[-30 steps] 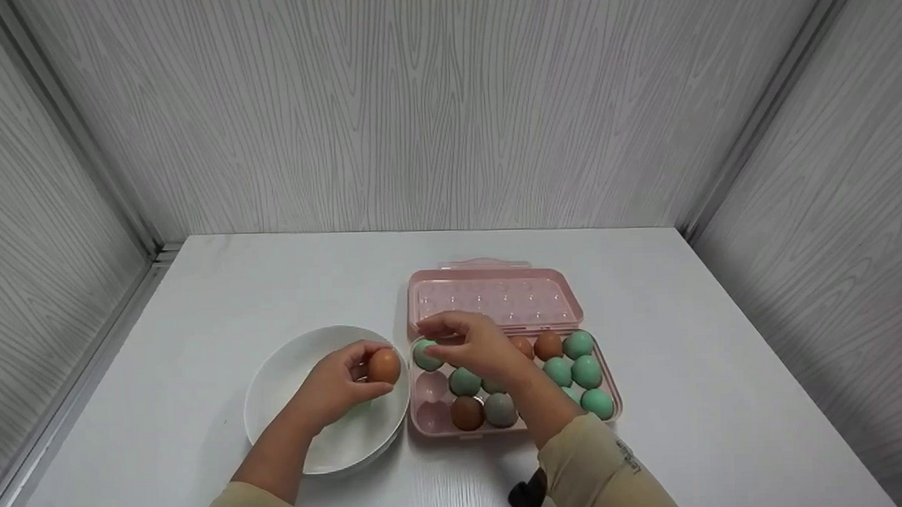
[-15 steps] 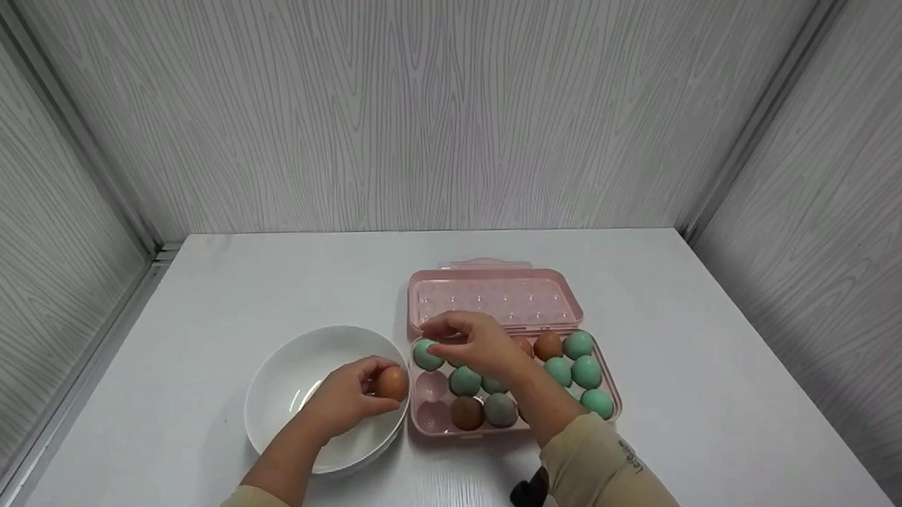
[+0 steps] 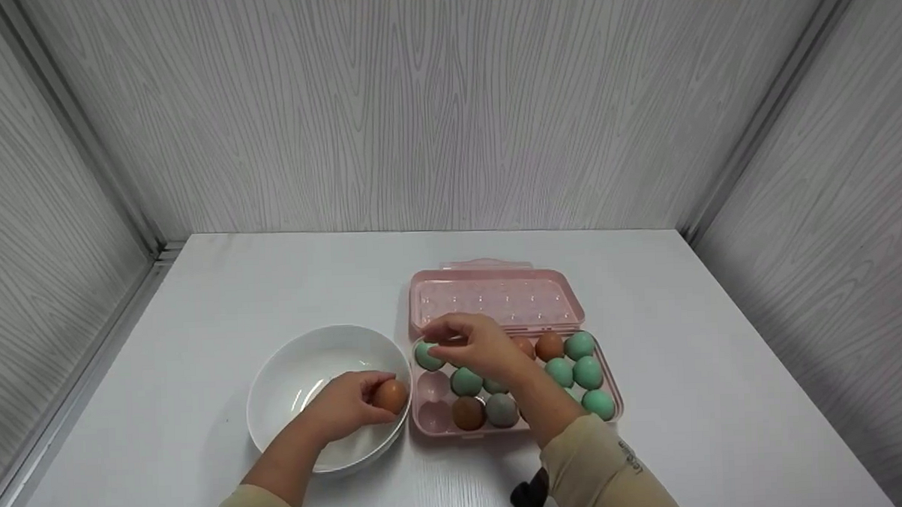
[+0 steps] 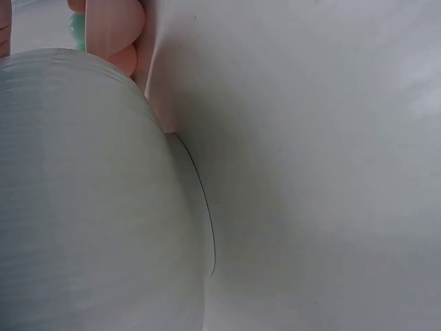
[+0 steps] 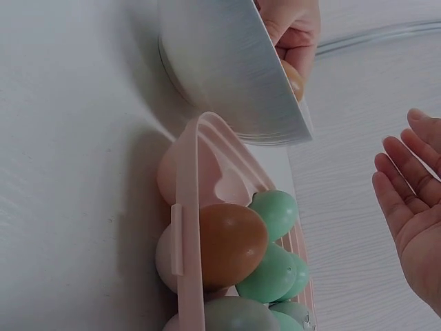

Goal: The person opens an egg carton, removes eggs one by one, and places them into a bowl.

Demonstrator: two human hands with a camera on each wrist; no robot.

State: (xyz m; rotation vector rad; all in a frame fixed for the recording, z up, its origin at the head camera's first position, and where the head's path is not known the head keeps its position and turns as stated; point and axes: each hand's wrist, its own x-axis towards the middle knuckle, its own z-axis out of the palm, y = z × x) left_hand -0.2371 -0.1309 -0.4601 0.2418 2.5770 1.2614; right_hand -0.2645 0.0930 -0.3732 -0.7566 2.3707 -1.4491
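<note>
My left hand [image 3: 344, 407] pinches a brown egg [image 3: 391, 396] between thumb and fingers, just inside the right rim of a white bowl [image 3: 275, 376]. In the right wrist view that egg [image 5: 294, 79] partly shows past the bowl's rim. My right hand [image 3: 478, 348] hovers over the pink egg box [image 3: 432, 389], fingers spread and holding nothing. Beside its fingertips sits a green egg [image 3: 427, 356] in the back left corner. Brown, green and greyish eggs fill much of the box. Two pink hollows show at its left front. My right hand and forearm hide some eggs.
The box's lid [image 3: 497, 297] lies opened toward the back wall. Bowl and box stand side by side, nearly touching, on a white table [image 3: 726, 394]. Pale wood-grain panels [image 3: 431, 119] enclose the back and sides. A dark strap piece [image 3: 529, 496] hangs by my right sleeve.
My left hand has moved the brown egg toward me and slightly right, lower in the view, along the bowl's right rim. My right hand has stayed nearly still over the box.
</note>
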